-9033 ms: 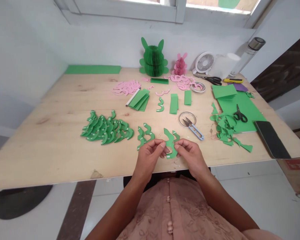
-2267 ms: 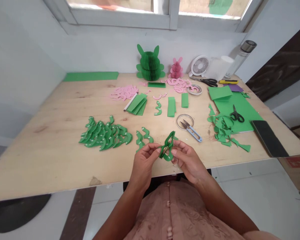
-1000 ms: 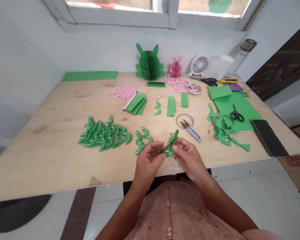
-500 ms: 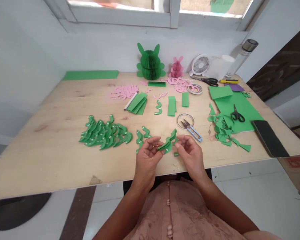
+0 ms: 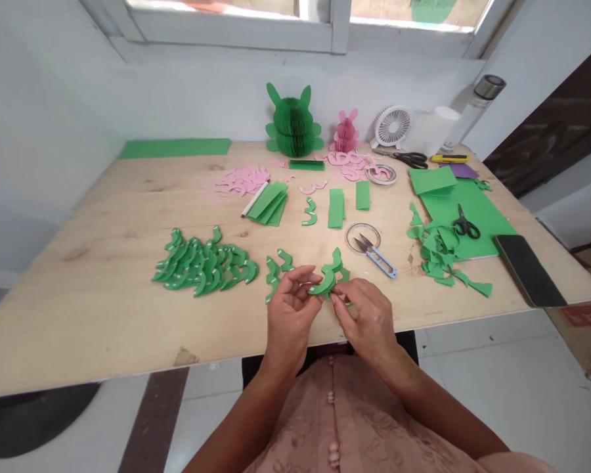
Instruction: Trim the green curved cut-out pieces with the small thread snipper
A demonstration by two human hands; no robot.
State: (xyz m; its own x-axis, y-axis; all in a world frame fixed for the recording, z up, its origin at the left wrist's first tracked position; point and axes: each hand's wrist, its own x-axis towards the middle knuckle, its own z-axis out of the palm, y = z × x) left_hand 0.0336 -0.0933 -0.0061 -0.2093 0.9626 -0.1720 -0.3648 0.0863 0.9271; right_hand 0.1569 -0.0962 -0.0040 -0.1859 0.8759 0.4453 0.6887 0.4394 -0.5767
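At the far left of your table (image 5: 103, 263), a long green strip (image 5: 175, 148) lies against the wall. Nearer you is a heap of wavy green cutouts (image 5: 204, 264), with a pink pile (image 5: 243, 180) behind it to the right. Next come a white marker (image 5: 254, 200) beside folded green papers (image 5: 270, 203), then a few loose green cutouts (image 5: 272, 269) just left of your fingers.

Your left hand (image 5: 292, 309) has its thumb and fingers clamped on the left end of a wavy green piece (image 5: 328, 278) — it is up between your two hands, over the front of the table. Your right hand (image 5: 367, 309) is close by, thumb and fingertips together at the piece's lower right edge; whether they pinch it, I cannot tell.

Beyond that hand lie blue-handled snips (image 5: 377, 256), overlapping a clear ring (image 5: 355, 226) — then green scraps (image 5: 439, 253), black scissors (image 5: 465, 226) on a green sheet (image 5: 482, 230), and a dark phone (image 5: 529, 270).
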